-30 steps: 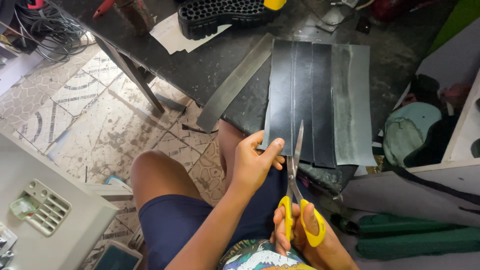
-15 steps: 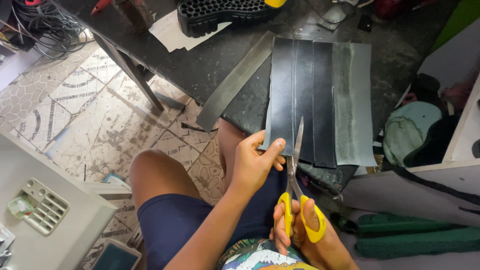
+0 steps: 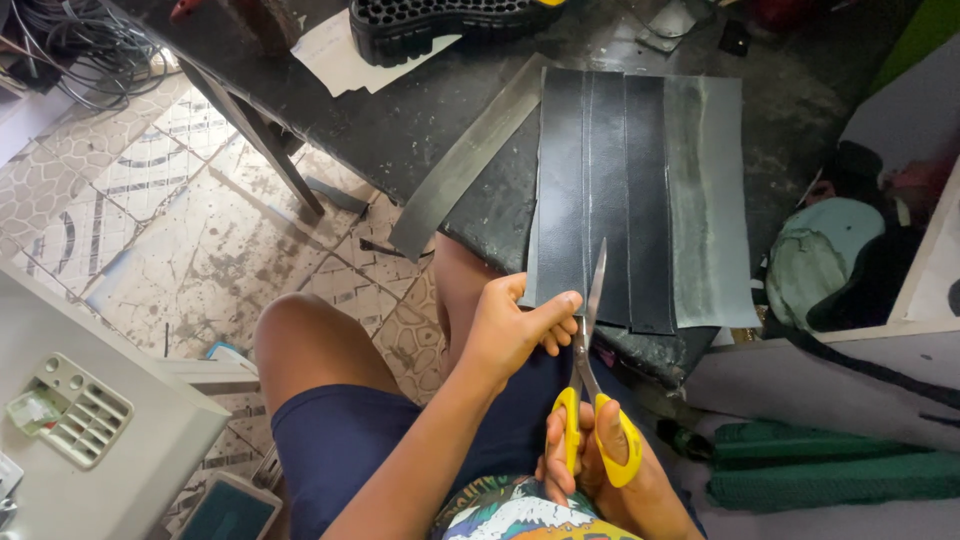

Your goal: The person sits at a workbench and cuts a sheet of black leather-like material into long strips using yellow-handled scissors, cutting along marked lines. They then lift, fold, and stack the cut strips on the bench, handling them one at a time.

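Observation:
A black leather sheet (image 3: 600, 170) lies on the dark worktable (image 3: 420, 120), hanging over its near edge. My left hand (image 3: 515, 330) pinches the sheet's near edge between thumb and fingers. My right hand (image 3: 600, 470) grips yellow-handled scissors (image 3: 590, 380) whose blades point up into the sheet along a cut line. Parallel slits split the leather into long strips. A loose grey strip (image 3: 470, 150) lies slantwise to the left of the sheet.
A black shoe sole (image 3: 440, 25) and white paper (image 3: 340, 45) lie at the table's far side. A pale green cap (image 3: 820, 260) sits to the right, green folded fabric (image 3: 830, 465) lower right. A grey machine (image 3: 90, 410) stands on the tiled floor left.
The scissors' blades have closed a little further along the cut; both hands stay almost in place. The view has shifted slightly.

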